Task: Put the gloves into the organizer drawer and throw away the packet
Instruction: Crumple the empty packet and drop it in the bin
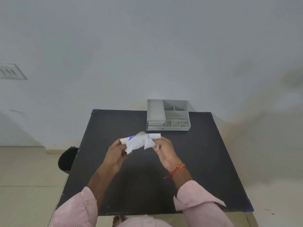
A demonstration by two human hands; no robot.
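Both hands holding a glove packet above a dark square surface (205,161).

The crumpled white paper packet with a blue mark (139,141) spans the gap between the left hand (114,154) and the right hand (165,151), each pinching one end of it in its fingertips; a pale bit of material shows at its upper edge. The grey plastic compartmented organizer with small front drawers (168,115) stands at the far edge, beyond the hands and apart from them. A black round bin (68,158) sits on the floor left of the surface.

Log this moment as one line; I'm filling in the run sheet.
stage: opening packet | left hand: grip on packet | right hand: grip on packet | organizer: drawers shut | bin: left of table
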